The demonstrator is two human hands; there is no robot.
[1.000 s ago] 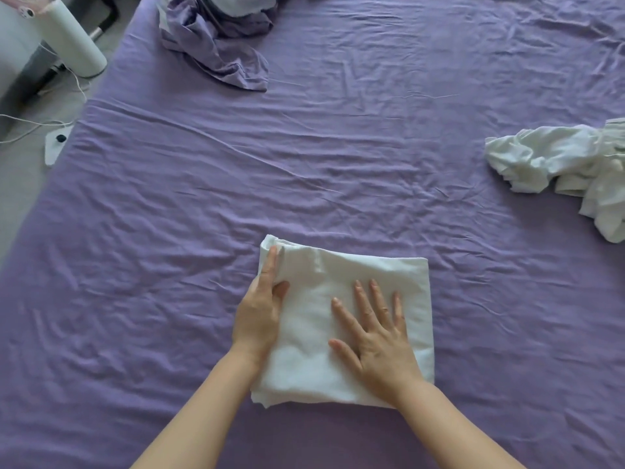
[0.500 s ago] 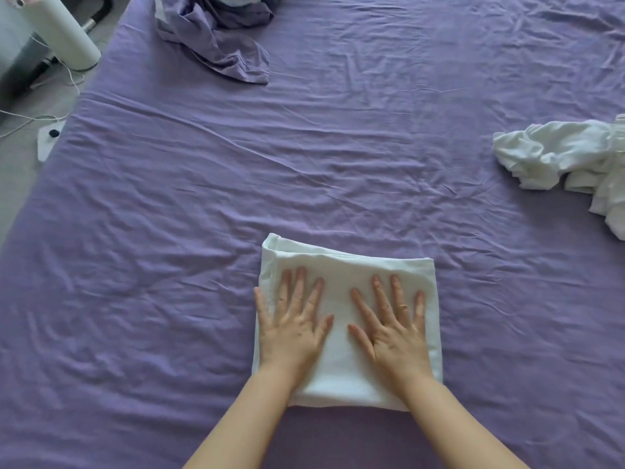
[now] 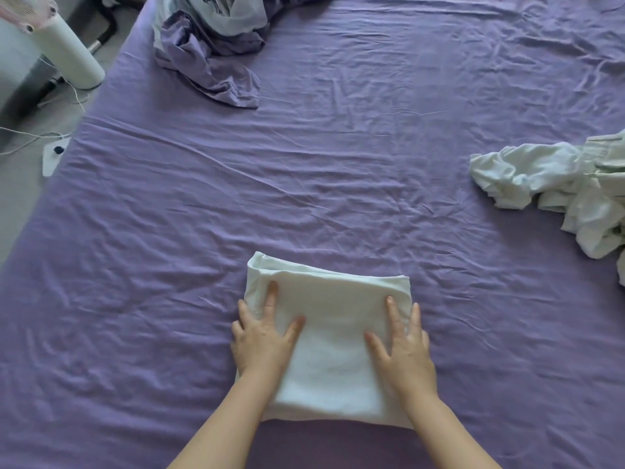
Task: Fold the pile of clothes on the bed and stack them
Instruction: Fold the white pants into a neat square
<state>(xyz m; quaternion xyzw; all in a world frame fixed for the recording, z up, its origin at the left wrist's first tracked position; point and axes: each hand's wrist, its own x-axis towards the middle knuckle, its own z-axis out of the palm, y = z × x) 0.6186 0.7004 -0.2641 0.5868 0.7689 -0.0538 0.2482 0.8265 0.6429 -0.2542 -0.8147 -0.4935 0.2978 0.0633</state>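
One garment folded, at least two heaps left

Most of the view is the bed [image 3: 338, 147], covered with a wrinkled purple sheet. At the far left of it lies a crumpled heap of purple and pale cloth [image 3: 216, 52], not folded. At the right edge, well apart from the hands, lies a crumpled heap of white clothes [image 3: 554, 184], also not folded; part of it goes out of the view, so I cannot tell how many pieces it holds.

Near the person, in the middle, lies a folded white garment [image 3: 334, 340]. It is a neat rectangle of several layers, flat on the sheet. No stack is visible; this piece is alone, so I judge it is the first of the stack, or it must be carried to a stack outside the view.

The left hand [image 3: 262, 340] lies at the left side of the garment and the right hand [image 3: 404, 346] at its right side. The visible fingers are straight and rest on the cloth. Some fingers seem to go around or under the side edges, but I cannot tell if they grasp it.

My judgement: the fold of this piece is finished or nearly so, and most of the task remains.
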